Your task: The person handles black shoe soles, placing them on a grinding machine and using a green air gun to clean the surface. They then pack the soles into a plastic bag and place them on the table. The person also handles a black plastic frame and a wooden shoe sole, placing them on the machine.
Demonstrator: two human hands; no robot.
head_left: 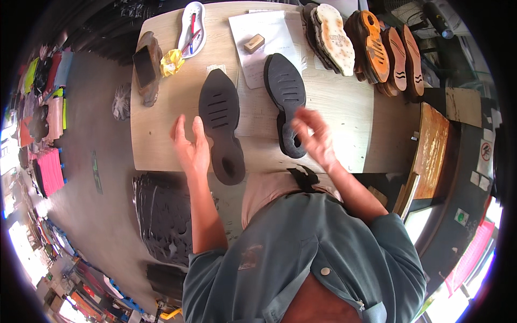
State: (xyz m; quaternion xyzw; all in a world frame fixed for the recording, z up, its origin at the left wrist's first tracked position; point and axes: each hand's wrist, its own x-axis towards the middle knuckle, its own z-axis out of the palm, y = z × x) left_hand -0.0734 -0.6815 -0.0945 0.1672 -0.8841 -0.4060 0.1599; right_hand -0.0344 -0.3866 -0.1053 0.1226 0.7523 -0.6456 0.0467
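We have our left fingers [179, 129] spread and released; the left sole [219, 121], black, lies just right of them. Our right fingers [302, 129], blurred, curl over the edge of the right sole [284, 81]; we cannot tell if they grip it. Beyond both sets of fingers, 1 small block [254, 43] sits on paper [251, 68] on the bench [161, 142].

From here the table [353, 129] gleams palest toward its right end; white glare burns far off both sides, table edges bow, the right hand [316, 139] blurs.
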